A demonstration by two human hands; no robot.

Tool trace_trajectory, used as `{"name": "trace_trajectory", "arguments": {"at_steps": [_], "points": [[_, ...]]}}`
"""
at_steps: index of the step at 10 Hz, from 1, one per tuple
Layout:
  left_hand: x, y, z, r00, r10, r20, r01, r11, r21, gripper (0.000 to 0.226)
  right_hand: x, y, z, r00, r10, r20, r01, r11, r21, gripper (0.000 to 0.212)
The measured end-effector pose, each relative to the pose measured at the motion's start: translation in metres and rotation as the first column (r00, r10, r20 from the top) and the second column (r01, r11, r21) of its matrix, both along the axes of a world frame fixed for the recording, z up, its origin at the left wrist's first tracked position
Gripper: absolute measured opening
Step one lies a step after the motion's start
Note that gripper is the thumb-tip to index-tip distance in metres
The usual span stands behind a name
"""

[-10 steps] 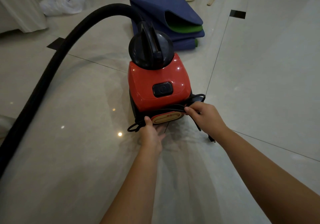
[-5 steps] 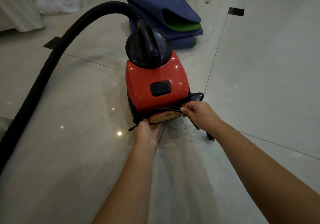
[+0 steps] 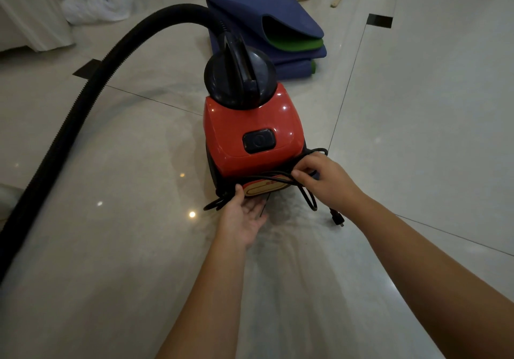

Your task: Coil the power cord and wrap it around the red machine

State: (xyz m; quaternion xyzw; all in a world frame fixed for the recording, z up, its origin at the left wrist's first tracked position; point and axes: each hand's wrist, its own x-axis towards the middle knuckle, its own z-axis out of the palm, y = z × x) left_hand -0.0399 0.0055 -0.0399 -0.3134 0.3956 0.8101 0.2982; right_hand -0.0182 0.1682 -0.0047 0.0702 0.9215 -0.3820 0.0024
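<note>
Hose: a thick black ribbed hose [image 3: 83,102] arcs from the lower left edge up and over to the top of the machine; it plays no part in the cord work.
Left loops: a small bunch of cord loops [image 3: 215,204] sticks out on the floor at the machine's near left corner, not yet tucked flat.
Left hand: the left hand [image 3: 244,216] lies palm-up and open on the floor just in front of the machine, its thumb raised against the cord at that corner; it steadies rather than grips.
Machine: the red machine [image 3: 250,136] stands upright on the tiled floor, its black dome and handle on top, its switch facing the camera.
Cord: the power cord [image 3: 267,176] runs in several strands across the machine's lower front, above the oval label, so the wrapping looks largely done.
Right hand: the right hand [image 3: 325,180] is closed in a pinch on the cord at the near right corner, finger and thumb holding the strands together.
Loose end: a slack loop [image 3: 310,200] hangs below that hand, and the plug [image 3: 336,219] lies on the floor just beside it, unsecured.
Left to do: judging from this, the tail and plug need tucking in, and the stray left loops want tidying.
</note>
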Motion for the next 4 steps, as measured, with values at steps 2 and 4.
{"name": "trace_trajectory", "arguments": {"at_steps": [2, 4], "points": [[0.007, -0.001, 0.008, 0.994, -0.105, -0.043, 0.100, 0.989, -0.105, 0.058, 0.001, -0.004, 0.000, 1.000, 0.009, 0.009, -0.008, 1.000, -0.025, 0.015], [0.016, -0.005, 0.006, 0.960, -0.281, 0.001, 0.268, 0.914, -0.306, 0.052, 0.003, 0.003, 0.006, 0.971, -0.235, -0.043, 0.224, 0.957, -0.185, 0.015]]}}
